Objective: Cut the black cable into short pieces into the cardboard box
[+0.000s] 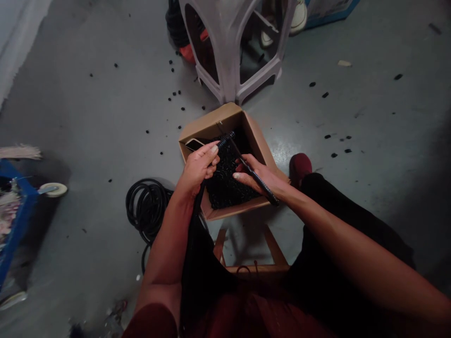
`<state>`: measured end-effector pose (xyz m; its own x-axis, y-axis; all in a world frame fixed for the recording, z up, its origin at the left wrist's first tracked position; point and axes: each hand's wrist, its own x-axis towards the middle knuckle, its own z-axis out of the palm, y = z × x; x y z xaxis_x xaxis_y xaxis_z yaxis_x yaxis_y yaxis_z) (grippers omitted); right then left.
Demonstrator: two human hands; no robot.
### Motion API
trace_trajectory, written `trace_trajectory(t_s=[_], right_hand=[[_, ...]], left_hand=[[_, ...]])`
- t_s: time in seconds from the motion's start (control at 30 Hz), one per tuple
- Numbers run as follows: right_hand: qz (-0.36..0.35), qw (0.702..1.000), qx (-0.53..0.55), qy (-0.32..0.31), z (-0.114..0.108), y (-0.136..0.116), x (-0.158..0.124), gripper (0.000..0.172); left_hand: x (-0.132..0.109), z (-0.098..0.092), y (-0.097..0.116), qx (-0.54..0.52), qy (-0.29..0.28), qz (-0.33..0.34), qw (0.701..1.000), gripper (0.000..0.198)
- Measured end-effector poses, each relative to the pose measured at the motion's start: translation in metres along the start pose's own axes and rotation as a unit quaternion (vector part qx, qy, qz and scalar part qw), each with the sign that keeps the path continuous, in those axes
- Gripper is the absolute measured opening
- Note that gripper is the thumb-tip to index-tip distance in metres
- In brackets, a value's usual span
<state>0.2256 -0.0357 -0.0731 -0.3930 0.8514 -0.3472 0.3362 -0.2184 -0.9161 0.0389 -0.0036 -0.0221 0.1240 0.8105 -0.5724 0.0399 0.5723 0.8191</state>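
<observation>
My left hand [201, 165] is closed around a black hose [224, 141], near its end, which looks ribbed and points up to the right. Below the wrist the hose seems to run down along my forearm. My right hand [252, 174] grips a long dark hand tool [265, 187]; its far end meets the hose end, and its exact kind is unclear. Both hands are over a cardboard box [259, 136] filled with small black pieces [223, 188]. A flat dark object with a light edge [193, 144] shows at the box's left corner.
A coiled black hose [146, 206] lies left of the box. A pale plastic stool [227, 51] stands just beyond it. Small black bits [174, 94] are scattered over the floor. A blue container [21, 216] on casters is at far left, and a wooden stool [273, 244] is below.
</observation>
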Motion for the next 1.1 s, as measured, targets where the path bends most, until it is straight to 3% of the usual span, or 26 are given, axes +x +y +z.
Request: trace_trajectory(t_s=[0.63, 1.1], right_hand=[[-0.003, 1.000, 0.001, 0.000, -0.0007, 0.0014, 0.0005, 0.057], [-0.021, 0.999, -0.038, 0.009, -0.0022, -0.0004, -0.0008, 0.050]], left_hand=[[0.0010, 0.0022, -0.0013, 0.011, -0.006, -0.019, 1.000, 0.037], [-0.0006, 0.0012, -0.0018, 0.039, -0.007, -0.026, 0.999, 0.044]])
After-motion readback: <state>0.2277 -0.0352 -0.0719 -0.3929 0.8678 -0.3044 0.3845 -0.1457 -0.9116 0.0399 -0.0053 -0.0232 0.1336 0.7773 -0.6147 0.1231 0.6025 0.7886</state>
